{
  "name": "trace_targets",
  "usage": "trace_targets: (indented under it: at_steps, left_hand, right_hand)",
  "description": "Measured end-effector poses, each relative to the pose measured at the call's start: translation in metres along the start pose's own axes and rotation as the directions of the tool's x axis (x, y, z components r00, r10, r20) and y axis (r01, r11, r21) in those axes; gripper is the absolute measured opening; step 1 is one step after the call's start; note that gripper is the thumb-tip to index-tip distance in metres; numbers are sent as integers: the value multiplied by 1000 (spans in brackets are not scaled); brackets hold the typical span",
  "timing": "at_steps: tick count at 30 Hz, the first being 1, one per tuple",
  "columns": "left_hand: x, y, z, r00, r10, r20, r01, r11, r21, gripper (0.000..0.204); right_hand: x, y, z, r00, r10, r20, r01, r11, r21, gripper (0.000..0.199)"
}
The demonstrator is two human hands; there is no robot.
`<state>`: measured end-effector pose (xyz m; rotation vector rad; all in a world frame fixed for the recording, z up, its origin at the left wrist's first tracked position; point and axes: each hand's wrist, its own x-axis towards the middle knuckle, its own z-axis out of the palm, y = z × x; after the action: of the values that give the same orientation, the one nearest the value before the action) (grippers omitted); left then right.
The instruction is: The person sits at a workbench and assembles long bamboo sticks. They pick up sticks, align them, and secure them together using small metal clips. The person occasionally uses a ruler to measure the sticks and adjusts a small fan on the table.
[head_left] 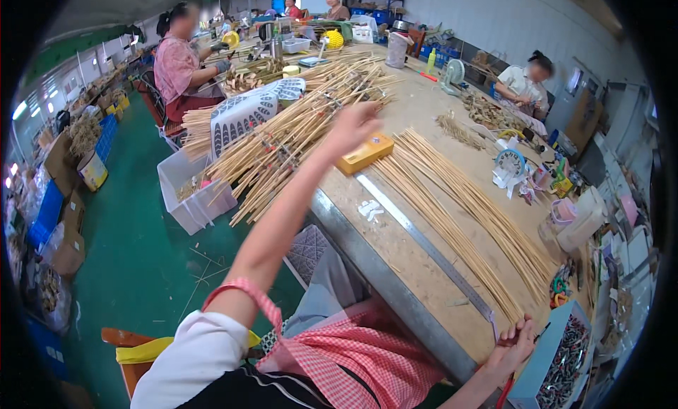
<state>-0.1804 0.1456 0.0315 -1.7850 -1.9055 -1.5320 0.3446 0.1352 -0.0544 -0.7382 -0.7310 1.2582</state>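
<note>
My left hand is stretched out over the table, above a big pile of thin tan sticks and just beyond a yellow block. Motion blurs its fingers, and I cannot make out anything in them. Down at the near right, my right hand is closed at the near ends of a loose row of sticks. A red handle and a dark thin tip show on either side of this hand, like one slim tool in its grip. A metal ruler lies alongside the row.
A light blue box of small metal parts stands beside my right hand. Below the pile's left end is a white bin. Co-workers sit at the far left, far right and back. A small fan stands on the table.
</note>
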Motion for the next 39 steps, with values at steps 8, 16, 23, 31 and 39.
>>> trace_targets:
  at_steps: [8,16,23,31,39]
  left_hand:
    - [90,126,206,902,224,370,78,756,-649,65]
    - [-4,227,176,644,452,617,143,721,-678,22]
    - [-107,141,150,595,273,756,263,823,-504,28]
    - [-142,112,140,564,173,807,333,847,-415,28]
    - [-175,149,154,338,328,882,-210,940,-269,22]
  right_hand:
    - [-24,-1,3,999,-4,-37,4,1000,-12,22]
    - [-33,4,4,999,32,19,-32,999,-16,19]
    - [-46,-1,28,992,70,107,-65,997,-48,16]
    - [-65,0,24,972,114,207,-73,978,-195,16]
    - [-115,9,24,514,219,830,350,830,-435,8]
